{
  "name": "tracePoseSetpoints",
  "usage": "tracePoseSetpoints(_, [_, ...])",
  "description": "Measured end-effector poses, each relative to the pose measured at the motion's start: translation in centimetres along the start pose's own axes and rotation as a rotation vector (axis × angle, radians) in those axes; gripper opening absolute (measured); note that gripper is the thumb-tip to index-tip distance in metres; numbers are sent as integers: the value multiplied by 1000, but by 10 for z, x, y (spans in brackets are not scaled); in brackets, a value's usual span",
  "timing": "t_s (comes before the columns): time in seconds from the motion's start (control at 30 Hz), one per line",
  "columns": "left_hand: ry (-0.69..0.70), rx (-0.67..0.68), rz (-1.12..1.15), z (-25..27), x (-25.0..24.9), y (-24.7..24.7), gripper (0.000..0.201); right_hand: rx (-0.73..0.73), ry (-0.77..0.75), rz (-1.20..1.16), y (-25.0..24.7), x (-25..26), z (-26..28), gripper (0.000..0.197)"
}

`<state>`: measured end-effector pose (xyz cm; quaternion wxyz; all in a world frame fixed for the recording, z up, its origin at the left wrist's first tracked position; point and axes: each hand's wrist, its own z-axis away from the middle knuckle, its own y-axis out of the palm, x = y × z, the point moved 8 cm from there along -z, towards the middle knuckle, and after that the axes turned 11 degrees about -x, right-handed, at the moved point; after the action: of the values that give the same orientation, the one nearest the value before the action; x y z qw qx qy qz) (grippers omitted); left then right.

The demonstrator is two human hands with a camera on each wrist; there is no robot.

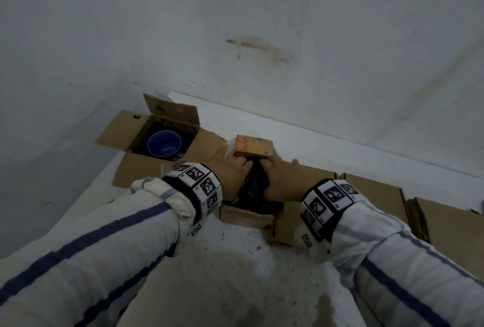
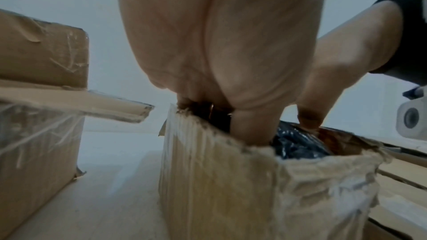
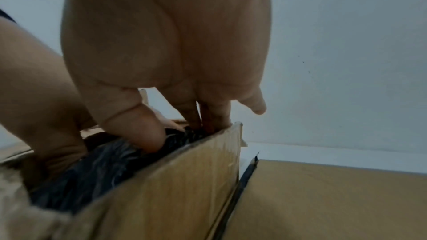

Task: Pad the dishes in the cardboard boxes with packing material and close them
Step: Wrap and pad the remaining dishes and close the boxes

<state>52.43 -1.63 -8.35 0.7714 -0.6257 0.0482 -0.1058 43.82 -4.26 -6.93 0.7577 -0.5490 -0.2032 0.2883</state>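
Black packing material [image 1: 252, 189]: fills the small cardboard box [image 1: 246, 218]; any dish beneath is hidden.
Left hand [image 1: 231, 173]: our fingers go straight down inside that box, wedging it against the wall.
Right hand [image 1: 281, 182]: likewise, thumb pressing in.
Blue mug [image 1: 164, 143]: unpadded, left of that box.

Reaching forward and down, left hand [image 1: 234, 174] and right hand [image 1: 282, 182] close together, backs up, fingers straight, thrust downward; right little finger [image 3: 256, 105] splayed out.
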Motion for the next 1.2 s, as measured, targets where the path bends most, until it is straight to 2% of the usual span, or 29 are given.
tracePoseSetpoints(0.13, [-32, 23, -4, -2, 0, -2, 105, 11, 10, 90, 9, 10, -4, 62])
tracePoseSetpoints(0.2, [-45, 32, -11, -3, 0, -2, 104, 14, 3, 71, 7, 12, -6, 52])
tracePoseSetpoints(0.3, [-57, 35, 15, -6, -1, 0, 104, 63, 5, -208, -8, 0, -9, 33])
tracePoseSetpoints(0.37, [-67, 20, 37, -6, 0, 0, 104, -106, 111, -457, -32, -25, -13, 29])
tracePoseSetpoints(0.43, [-68, 22, 52, -5, 0, 0, 104, -278, 270, -572, -42, -53, -18, 28])
tracePoseSetpoints(0.47, [-68, 29, 55, -5, 0, 0, 104, -276, 330, -578, -36, -61, -21, 31])
tracePoseSetpoints(0.53, [-72, 41, 60, -4, 0, 0, 103, -179, 369, -574, -17, -63, -30, 38])
tracePoseSetpoints(0.63, [-69, 51, 76, -3, 2, 0, 102, -119, 384, -753, 0, -57, -40, 43])
tracePoseSetpoints(0.77, [-50, 59, 86, -2, 3, 1, 103, -201, 491, -1241, 4, -57, -45, 52])
tracePoseSetpoints(0.83, [-40, 29, 87, 0, 2, -1, 104, -261, 543, -1362, -1, -63, -44, 57])
tracePoseSetpoints(0.9, [-17, -18, 72, 2, 1, -4, 102, -320, 505, -1381, -14, -67, -42, 39])
tracePoseSetpoints(1.0, [20, -51, 112, 5, 2, -9, 89, -332, 397, -1327, -30, -68, -33, 13])
tracePoseSetpoints(1.1, [-48, -84, 421, 13, 11, -17, 59, -291, 333, -1235, -31, -69, -22, 17])
tracePoseSetpoints(1.2, [-209, -286, 608, 27, 28, -32, 35, -281, 298, -1173, -32, -67, -9, 21])
